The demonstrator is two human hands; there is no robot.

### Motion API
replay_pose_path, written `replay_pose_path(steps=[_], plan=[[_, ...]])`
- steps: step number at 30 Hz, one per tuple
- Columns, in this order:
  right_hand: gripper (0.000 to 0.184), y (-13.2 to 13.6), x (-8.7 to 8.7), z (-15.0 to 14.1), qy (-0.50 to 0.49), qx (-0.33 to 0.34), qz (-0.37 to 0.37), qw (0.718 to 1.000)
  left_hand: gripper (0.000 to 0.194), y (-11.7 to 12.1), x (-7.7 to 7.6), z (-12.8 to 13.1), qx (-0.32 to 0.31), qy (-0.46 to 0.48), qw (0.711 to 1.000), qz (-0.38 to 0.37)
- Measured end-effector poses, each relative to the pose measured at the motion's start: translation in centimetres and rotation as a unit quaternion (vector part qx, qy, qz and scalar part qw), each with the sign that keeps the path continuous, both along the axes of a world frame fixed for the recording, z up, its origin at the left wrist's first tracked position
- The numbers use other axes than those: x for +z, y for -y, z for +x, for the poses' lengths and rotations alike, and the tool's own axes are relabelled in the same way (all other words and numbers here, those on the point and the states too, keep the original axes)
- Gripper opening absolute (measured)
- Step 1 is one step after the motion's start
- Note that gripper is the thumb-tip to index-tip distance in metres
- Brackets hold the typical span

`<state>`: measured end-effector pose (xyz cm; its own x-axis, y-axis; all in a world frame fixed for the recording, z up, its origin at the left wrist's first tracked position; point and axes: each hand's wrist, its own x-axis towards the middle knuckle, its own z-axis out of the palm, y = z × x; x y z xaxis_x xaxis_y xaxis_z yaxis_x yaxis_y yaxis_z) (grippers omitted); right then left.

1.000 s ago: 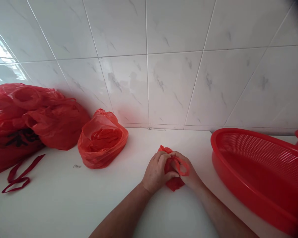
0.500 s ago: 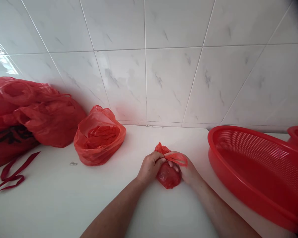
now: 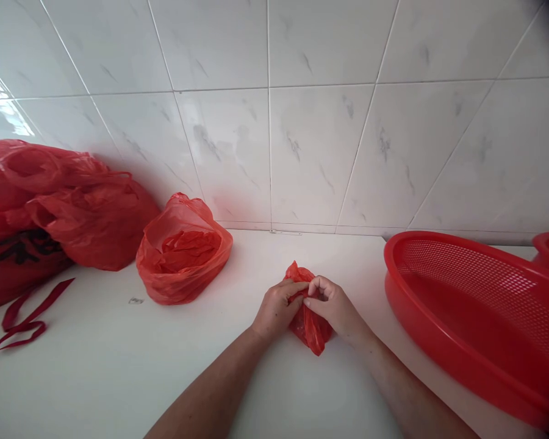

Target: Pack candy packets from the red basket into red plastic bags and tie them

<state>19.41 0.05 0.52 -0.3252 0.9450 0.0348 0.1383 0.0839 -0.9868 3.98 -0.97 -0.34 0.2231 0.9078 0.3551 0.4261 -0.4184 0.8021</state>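
A small, filled red plastic bag [image 3: 312, 332] rests on the white table between my hands. My left hand [image 3: 278, 306] pinches its gathered neck from the left side. From the right, my right hand [image 3: 333, 302] grips the same neck, thumb and fingertips meeting close to the left fingers. One twisted end of the bag hangs down over its front, and another tip pokes up behind the hands. The contents cannot be made out through the plastic.
An open red plastic bag [image 3: 183, 277] with crumpled red plastic inside stands left of my hands. Large red bags [image 3: 86, 213] and a dark red strap [image 3: 27, 326] lie farther left. A red perforated basket [image 3: 439, 341] is on the right, before the tiled wall [image 3: 315, 152].
My right hand has turned and come over the top of the bag's neck. The loop of plastic that lay across it now hangs down the front of the bag.
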Motion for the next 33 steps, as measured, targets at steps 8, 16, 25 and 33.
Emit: replay_pose_path(steps=[8,16,25,33], plan=[[0.014,0.1,-0.1,-0.4,0.122,-0.052,0.086,0.987,0.014,-0.2,-0.1,-0.2,0.077,-0.117,0.99,-0.004],[0.019,0.1,-0.5,-0.4,0.157,-0.127,0.123,0.972,0.012,0.0,0.0,0.2,0.045,-0.094,0.994,-0.02],[0.021,0.2,0.0,-0.2,0.023,-0.078,0.04,0.996,0.01,0.0,-0.2,-0.1,0.03,-0.138,0.989,0.035],[0.016,-0.7,-0.3,0.5,-0.066,-0.086,-0.049,0.993,0.006,0.1,-0.5,0.0,0.061,-0.114,0.991,0.031]])
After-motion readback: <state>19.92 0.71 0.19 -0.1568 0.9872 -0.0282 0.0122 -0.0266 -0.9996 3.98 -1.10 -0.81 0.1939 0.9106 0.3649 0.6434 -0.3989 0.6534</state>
